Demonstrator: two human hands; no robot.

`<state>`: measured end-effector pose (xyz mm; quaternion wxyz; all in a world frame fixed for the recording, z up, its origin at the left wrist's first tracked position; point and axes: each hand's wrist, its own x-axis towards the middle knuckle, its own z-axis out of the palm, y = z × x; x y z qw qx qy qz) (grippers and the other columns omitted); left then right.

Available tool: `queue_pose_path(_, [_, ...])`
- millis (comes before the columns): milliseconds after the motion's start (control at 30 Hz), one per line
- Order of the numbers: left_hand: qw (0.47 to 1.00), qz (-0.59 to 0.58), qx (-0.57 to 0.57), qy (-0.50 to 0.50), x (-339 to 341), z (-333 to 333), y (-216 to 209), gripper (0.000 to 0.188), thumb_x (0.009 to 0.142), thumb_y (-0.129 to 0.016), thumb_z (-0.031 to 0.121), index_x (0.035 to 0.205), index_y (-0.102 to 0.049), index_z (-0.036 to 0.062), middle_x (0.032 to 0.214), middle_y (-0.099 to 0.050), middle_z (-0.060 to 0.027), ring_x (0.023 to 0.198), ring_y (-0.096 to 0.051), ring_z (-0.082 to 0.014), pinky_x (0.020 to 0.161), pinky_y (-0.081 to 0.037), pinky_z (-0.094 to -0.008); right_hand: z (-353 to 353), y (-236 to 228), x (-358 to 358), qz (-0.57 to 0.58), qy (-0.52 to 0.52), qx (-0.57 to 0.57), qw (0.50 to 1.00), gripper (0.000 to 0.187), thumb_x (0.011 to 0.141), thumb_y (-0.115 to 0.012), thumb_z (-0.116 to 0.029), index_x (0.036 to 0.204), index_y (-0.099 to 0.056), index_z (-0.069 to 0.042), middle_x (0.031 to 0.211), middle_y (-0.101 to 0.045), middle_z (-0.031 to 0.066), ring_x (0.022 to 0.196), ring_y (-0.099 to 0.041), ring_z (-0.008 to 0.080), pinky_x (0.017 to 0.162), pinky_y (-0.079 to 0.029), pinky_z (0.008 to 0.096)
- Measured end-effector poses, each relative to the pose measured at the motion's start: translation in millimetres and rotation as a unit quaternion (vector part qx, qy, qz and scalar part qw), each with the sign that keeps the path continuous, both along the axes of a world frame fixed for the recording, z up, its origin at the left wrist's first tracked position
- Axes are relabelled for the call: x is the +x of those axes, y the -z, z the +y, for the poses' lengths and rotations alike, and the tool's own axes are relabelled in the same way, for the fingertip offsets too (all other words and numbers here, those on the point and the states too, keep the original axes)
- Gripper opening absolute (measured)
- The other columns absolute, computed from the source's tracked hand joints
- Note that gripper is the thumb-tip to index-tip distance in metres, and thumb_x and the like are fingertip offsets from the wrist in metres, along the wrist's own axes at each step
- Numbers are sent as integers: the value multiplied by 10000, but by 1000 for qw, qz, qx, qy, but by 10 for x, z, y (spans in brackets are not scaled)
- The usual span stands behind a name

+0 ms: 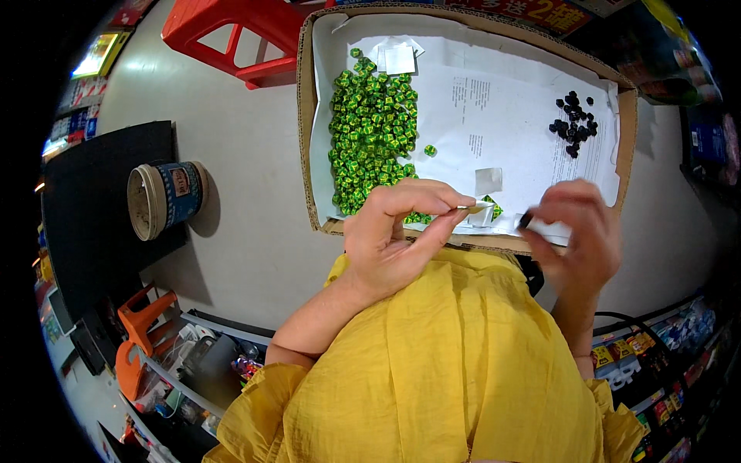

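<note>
My left hand [397, 231] is closed in a pinch over the near edge of a shallow cardboard box [306, 147]. Between thumb and forefinger it grips a thin pale sliver [477, 207], whose kind I cannot make out. My right hand [577, 231], smeared by motion, pinches a small black piece [526, 220], apart from the left fingertips. Left of centre in the box lies a heap of green-and-yellow many-sided dice [370, 131]. One loose green die [430, 150] sits beside it. A cluster of black many-sided pieces [573, 125] lies at the right.
White paper [532, 85] lines the box. Small pale squares lie on it, one square [400, 59] at the far side and another square [488, 180] near my hands. A red plastic stool [231, 31] stands far left; a bucket [166, 199] is at left, beside a black panel [100, 208].
</note>
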<state>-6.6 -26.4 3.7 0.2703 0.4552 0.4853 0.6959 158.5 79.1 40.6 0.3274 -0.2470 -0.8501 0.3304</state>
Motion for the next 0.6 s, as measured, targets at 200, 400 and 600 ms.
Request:
queue_pose_path(200, [1000,13,10,14,-2,-8,-10,244,724,-590,-142,913,-506,-12,892,-643,-159,849,-625,-222,724,-507,-296,-128,-87,-128,-19,-41,-19,999,304,583,-736,47,842,-597,-32,982,-557,112,816,-583,198,676,-499,267])
queue_pose_path(400, [997,71,25,12,-21,-15,-48,249,712,-589,-147,899,-512,-1,861,-646,-149,828,-630,-248,709,-501,-311,12,11,-49,-6,33,36,999,283,611,-734,23,854,-610,-51,947,-579,100,832,-592,185,619,-504,254])
queue_pose_path(600, [990,134,31,14,-54,-22,-27,386,687,-608,-194,937,-403,15,822,-601,-170,781,-596,-246,677,-512,-338,49,101,-25,-25,11,44,999,225,652,-723,-16,838,-599,-42,878,-591,81,813,-582,175,630,-473,256])
